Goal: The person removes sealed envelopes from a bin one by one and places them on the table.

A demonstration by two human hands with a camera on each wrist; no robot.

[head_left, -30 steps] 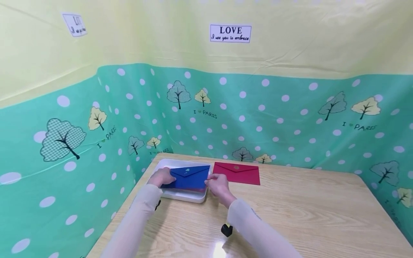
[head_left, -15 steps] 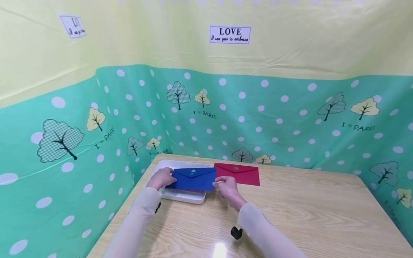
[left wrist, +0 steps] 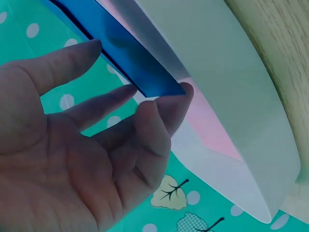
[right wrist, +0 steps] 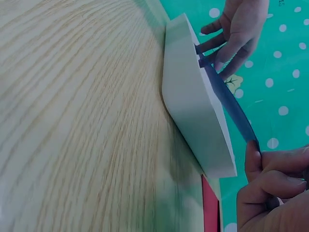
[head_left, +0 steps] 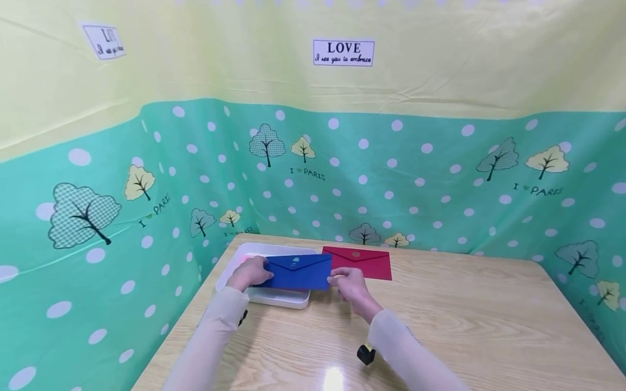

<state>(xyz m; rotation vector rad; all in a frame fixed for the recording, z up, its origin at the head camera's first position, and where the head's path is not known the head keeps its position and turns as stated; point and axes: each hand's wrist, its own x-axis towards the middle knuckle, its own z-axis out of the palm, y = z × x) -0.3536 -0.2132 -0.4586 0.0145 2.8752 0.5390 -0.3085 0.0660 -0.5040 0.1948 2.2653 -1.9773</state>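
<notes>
A blue envelope (head_left: 298,271) with a pointed flap is held over a white tray (head_left: 281,298), spanning between my two hands. My left hand (head_left: 250,272) holds its left end, with fingers at the edge and corner in the left wrist view. My right hand (head_left: 354,288) pinches its lower right corner between thumb and fingers, just past the tray's right side. Inside the tray something flat and pink (left wrist: 215,130) shows, mostly hidden by the blue envelope. A red envelope (head_left: 369,263) with a gold seal lies on the table right of the tray.
The wooden table (head_left: 455,320) extends to the right and toward me. Close behind and to the left hangs a green, dotted curtain (head_left: 415,179) with a yellow upper part. The tray stands near the table's back left corner.
The blue envelope has shifted right and levelled out, its right end now beyond the tray's rim. My right hand moved right with it; my left hand moved slightly right. More pink shows in the tray.
</notes>
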